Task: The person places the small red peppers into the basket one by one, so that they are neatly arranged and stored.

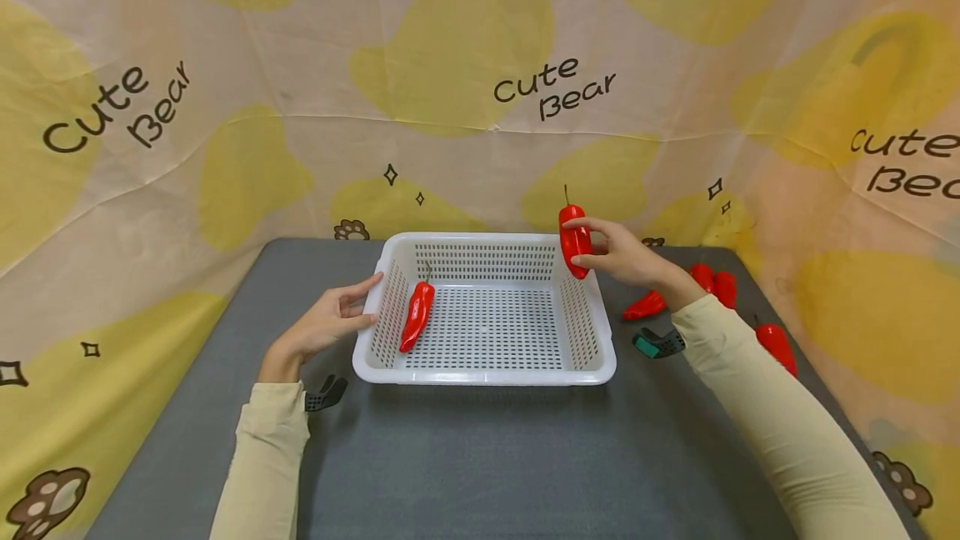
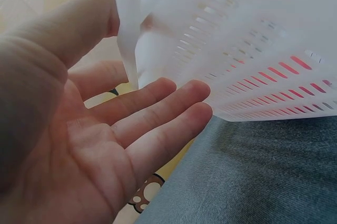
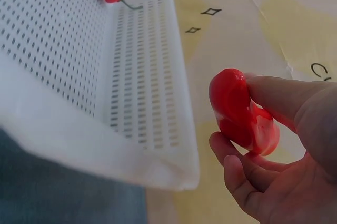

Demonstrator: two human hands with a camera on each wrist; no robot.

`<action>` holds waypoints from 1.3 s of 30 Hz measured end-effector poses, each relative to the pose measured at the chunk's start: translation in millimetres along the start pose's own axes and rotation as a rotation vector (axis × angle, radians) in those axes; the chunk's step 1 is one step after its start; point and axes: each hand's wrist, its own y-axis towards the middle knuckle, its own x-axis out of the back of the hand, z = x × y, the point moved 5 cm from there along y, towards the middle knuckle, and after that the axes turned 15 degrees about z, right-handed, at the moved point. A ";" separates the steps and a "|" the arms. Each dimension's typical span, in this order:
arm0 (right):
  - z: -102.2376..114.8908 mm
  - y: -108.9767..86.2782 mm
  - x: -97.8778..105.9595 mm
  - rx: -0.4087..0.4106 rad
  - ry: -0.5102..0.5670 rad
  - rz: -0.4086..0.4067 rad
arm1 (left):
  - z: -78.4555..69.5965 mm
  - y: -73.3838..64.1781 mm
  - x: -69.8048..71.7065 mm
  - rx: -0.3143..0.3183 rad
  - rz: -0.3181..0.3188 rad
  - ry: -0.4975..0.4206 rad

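Observation:
A white perforated plastic basket (image 1: 483, 377) stands on a grey table. Inside it, toward the left, lies one long red pepper (image 1: 417, 317) with a green stem. My left hand (image 1: 330, 319) is at the basket's left side; in the left wrist view its fairly straight fingers (image 2: 168, 134) touch the outer wall. Above the basket's back right corner, my right hand (image 1: 626, 257) pinches another red pepper (image 1: 573, 238) between thumb and fingers, its stem pointing up. The right wrist view shows this held pepper (image 3: 231, 103) apart from the basket rim.
More red peppers (image 1: 724, 288) lie right of the basket, partly hidden by the right forearm; one pepper (image 1: 776, 347) sits near the table's right edge. A patterned cloth (image 1: 450, 48) hangs behind the table and along its sides. Dark straps show at both wrists.

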 end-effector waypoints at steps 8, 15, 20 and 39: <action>7.8 10.3 -6.6 0.031 0.000 0.018 | 1.5 0.3 1.0 0.001 0.002 0.012; 14.8 19.3 -14.6 0.058 -0.007 0.029 | 0.5 -0.6 0.6 0.005 0.001 0.013; 19.2 27.9 -22.7 0.068 -0.001 0.048 | -0.6 -1.3 -0.2 0.004 0.003 0.006; 37.9 60.3 -55.6 0.100 0.065 0.134 | 1.4 -0.3 1.7 0.001 0.001 -0.001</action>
